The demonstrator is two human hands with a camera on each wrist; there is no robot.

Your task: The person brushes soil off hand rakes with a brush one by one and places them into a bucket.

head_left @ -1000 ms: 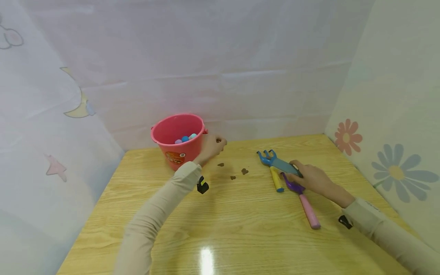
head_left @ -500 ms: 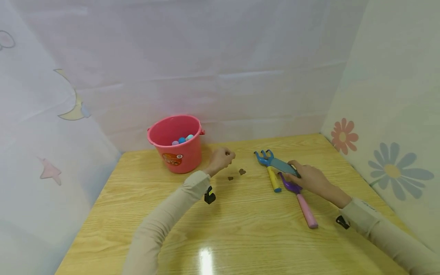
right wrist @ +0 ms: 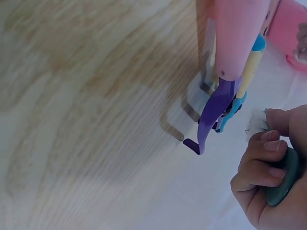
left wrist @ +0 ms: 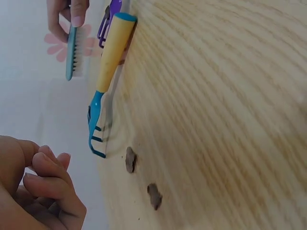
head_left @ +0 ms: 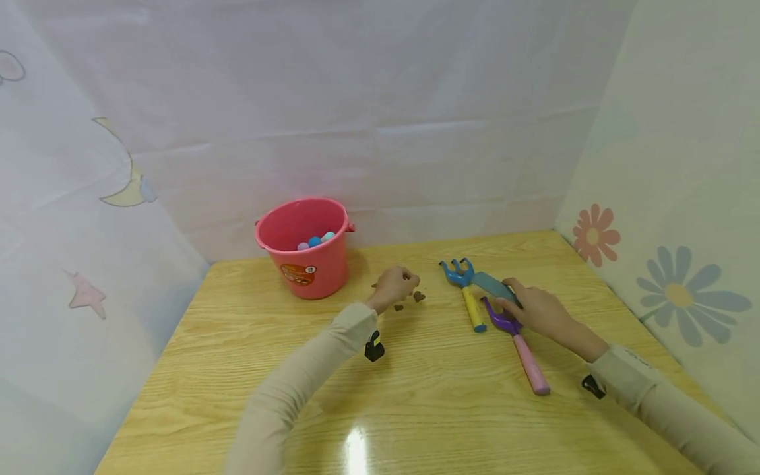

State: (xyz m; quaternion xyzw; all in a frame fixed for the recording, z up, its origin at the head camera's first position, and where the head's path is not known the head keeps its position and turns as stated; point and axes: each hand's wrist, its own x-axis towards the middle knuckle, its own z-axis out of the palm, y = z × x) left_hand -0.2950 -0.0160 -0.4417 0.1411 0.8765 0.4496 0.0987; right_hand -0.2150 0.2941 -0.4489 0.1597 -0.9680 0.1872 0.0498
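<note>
My left hand (head_left: 393, 287) hovers beside brown clumps (head_left: 419, 296) on the wooden table, fingers curled. The left wrist view shows nothing between those fingers, and two clumps (left wrist: 130, 159) lie to their right. In my right hand (head_left: 539, 310) I grip a teal brush (left wrist: 72, 52); pale bristles (right wrist: 257, 125) stick out past the thumb. The brush is over a small blue rake (head_left: 457, 272) with a yellow handle and a purple toy fork (head_left: 503, 321) with a pink handle. Both tools lie on the table.
A pink bucket (head_left: 305, 227) with several coloured balls (head_left: 315, 242) inside stands at the back left. White cloth (head_left: 380, 132) printed with flowers, a star and a moon surrounds the table (head_left: 267, 396) at the back and sides.
My left hand has moved from beside the bucket rightward and nearer, over to the clumps. My right hand stays over the tools with the brush. The view has shifted slightly.
</note>
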